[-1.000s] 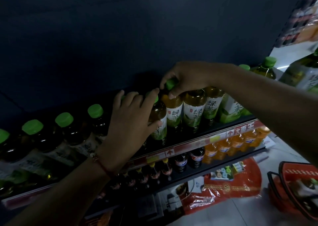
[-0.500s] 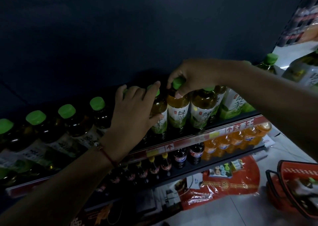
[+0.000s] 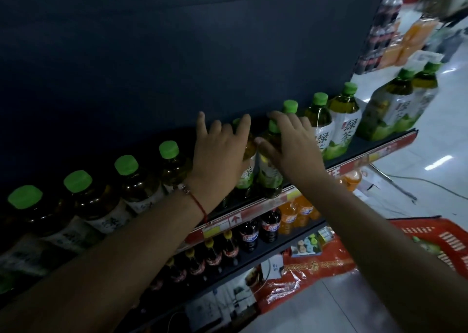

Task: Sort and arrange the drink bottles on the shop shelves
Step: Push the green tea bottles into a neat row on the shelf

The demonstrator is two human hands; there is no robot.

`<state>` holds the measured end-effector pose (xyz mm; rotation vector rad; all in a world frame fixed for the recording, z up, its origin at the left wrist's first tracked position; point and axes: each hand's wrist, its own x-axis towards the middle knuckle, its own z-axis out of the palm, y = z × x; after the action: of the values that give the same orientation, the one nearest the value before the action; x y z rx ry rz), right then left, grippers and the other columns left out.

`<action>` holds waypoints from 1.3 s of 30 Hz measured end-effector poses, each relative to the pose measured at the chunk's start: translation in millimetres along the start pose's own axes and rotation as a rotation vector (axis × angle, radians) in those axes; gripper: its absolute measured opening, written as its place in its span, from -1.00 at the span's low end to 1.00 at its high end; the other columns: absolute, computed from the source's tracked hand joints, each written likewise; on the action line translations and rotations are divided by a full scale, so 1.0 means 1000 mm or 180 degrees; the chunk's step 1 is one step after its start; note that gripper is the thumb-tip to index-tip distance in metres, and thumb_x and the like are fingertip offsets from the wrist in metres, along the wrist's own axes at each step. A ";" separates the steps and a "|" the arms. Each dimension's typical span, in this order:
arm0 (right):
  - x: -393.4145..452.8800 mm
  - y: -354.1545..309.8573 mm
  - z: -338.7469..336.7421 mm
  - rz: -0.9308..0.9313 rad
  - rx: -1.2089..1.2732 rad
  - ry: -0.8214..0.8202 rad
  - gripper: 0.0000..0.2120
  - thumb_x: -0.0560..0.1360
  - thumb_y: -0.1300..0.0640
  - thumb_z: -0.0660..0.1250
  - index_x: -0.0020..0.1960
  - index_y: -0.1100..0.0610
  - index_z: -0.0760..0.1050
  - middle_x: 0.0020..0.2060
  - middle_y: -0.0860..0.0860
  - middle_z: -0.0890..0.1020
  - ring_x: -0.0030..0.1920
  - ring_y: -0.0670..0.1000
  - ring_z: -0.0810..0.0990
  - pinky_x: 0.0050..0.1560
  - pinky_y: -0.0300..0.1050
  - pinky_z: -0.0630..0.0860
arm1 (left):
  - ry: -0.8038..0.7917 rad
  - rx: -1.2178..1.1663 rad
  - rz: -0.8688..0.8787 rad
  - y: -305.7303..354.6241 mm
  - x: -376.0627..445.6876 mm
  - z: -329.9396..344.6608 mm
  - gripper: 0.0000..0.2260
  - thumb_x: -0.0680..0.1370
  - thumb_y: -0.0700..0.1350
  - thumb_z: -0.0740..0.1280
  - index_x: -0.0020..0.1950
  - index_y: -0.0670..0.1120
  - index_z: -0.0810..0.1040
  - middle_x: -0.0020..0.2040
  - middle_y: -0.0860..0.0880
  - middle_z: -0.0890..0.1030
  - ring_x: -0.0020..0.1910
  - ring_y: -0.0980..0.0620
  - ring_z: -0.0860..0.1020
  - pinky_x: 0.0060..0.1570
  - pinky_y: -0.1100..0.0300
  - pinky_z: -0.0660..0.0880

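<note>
The left hand point(image 3: 219, 152) reaches up to the top shelf point(image 3: 374, 152) with its grip wide: fingers spread and nearly straight, the palm and thumb side lying against a green tea bottle point(image 3: 247, 165) whose green cap shows between the fingers. Just to the right of it, the right hand point(image 3: 291, 145) lies over the shoulder of a second green tea bottle point(image 3: 269, 178); its fingers are loosely extended over the neck and cap, its thumb against the bottle's side, so this grip is also wide and not closed round the bottle. The two bottles stand upright and touch each other, at the front edge of the shelf directly under both hands.

Left of the left hand a row of green-capped bottles point(image 3: 126, 180) runs along the same shelf. Right of the right hand more tea bottles point(image 3: 342, 119) stand in line toward the shelf's end. Below the hands, the next shelf carries dark cola bottles point(image 3: 269, 223) and orange soda bottles point(image 3: 296, 213). Under the right forearm, on the floor point(image 3: 329, 304), sits a red basket point(image 3: 435, 239). A red string bracelet point(image 3: 198, 203) circles the left wrist.
</note>
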<state>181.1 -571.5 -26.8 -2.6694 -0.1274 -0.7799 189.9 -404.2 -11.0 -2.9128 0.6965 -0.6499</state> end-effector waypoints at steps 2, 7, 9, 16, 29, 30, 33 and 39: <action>0.004 0.000 -0.010 0.0004 0.0259 -0.0393 -0.45 0.53 -0.11 0.31 0.43 0.08 0.32 0.26 0.08 0.49 0.25 0.13 0.39 0.22 0.04 0.38 | 0.0037 -0.0048 0.0002 -0.003 -0.001 0.001 -0.22 0.44 0.19 0.46 0.51 -0.07 0.19 0.16 -0.13 0.63 0.22 -0.18 0.53 0.46 -0.28 0.12; 0.027 0.006 -0.040 -0.0104 0.0361 -0.1199 -0.46 0.42 0.10 0.48 0.36 0.09 0.42 0.17 0.07 0.55 0.14 0.07 0.55 0.13 -0.03 0.51 | 0.0145 0.0032 0.0108 -0.005 -0.005 0.008 -0.21 0.43 0.16 0.48 0.51 -0.08 0.20 0.10 -0.13 0.64 0.15 -0.17 0.54 0.39 -0.19 0.24; 0.035 0.007 -0.041 -0.0107 0.0414 -0.1250 -0.45 0.41 0.08 0.49 0.36 0.09 0.43 0.17 0.07 0.56 0.13 0.07 0.56 0.14 -0.06 0.50 | 0.0214 0.0034 0.0102 -0.005 -0.005 0.009 -0.20 0.41 0.16 0.50 0.51 -0.09 0.22 0.06 -0.12 0.65 0.10 -0.16 0.55 0.32 -0.13 0.31; 0.045 0.025 -0.029 -0.0771 0.0176 -0.1133 -0.37 0.46 -0.01 0.43 0.46 0.11 0.33 0.33 0.09 0.48 0.30 0.09 0.46 0.25 -0.12 0.35 | 0.0222 0.0136 -0.0136 0.004 0.000 0.010 -0.16 0.38 0.26 0.47 0.51 -0.09 0.26 0.13 -0.18 0.62 0.16 -0.21 0.53 0.37 -0.22 0.26; 0.085 0.109 -0.025 -0.1574 0.0181 -0.1050 -0.36 0.47 -0.28 0.29 0.43 0.01 0.29 -0.08 -0.05 0.64 0.09 0.05 0.58 0.27 -0.06 0.29 | -0.0511 -0.0136 -0.0375 0.053 0.048 0.001 -0.15 0.41 0.35 0.36 0.54 0.02 0.09 0.26 0.00 0.57 0.31 -0.04 0.44 0.47 0.00 0.10; 0.085 0.109 -0.022 -0.1524 0.0318 -0.0869 -0.42 0.46 -0.28 0.31 0.35 0.01 0.36 -0.23 -0.12 0.59 -0.04 0.04 0.61 0.21 -0.09 0.31 | -0.0519 -0.0136 -0.0419 0.054 0.048 0.000 -0.16 0.41 0.34 0.37 0.54 0.02 0.10 0.23 0.00 0.57 0.30 -0.04 0.45 0.46 0.01 0.11; 0.089 0.112 -0.016 -0.1557 0.0507 -0.0539 -0.54 0.45 -0.18 0.37 0.26 0.03 0.46 -0.38 -0.15 0.49 -0.26 0.05 0.62 0.13 -0.11 0.36 | -0.0588 -0.0076 -0.0476 0.057 0.050 -0.003 -0.18 0.42 0.32 0.38 0.53 0.02 0.11 0.17 0.00 0.60 0.23 -0.05 0.49 0.39 0.00 0.20; 0.100 0.137 -0.021 -0.1543 0.0882 -0.0843 -0.52 0.44 -0.05 0.45 0.32 0.02 0.51 -0.36 -0.15 0.50 -0.29 0.00 0.55 0.05 -0.12 0.44 | -0.0601 -0.0080 -0.0546 0.056 0.058 -0.002 -0.18 0.43 0.31 0.39 0.54 0.03 0.11 0.15 0.00 0.61 0.18 -0.04 0.52 0.30 0.00 0.28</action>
<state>279.9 -708.3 0.8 -2.4802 -0.9063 -0.4850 212.5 -480.0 3.9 -3.0280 0.4410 -0.3736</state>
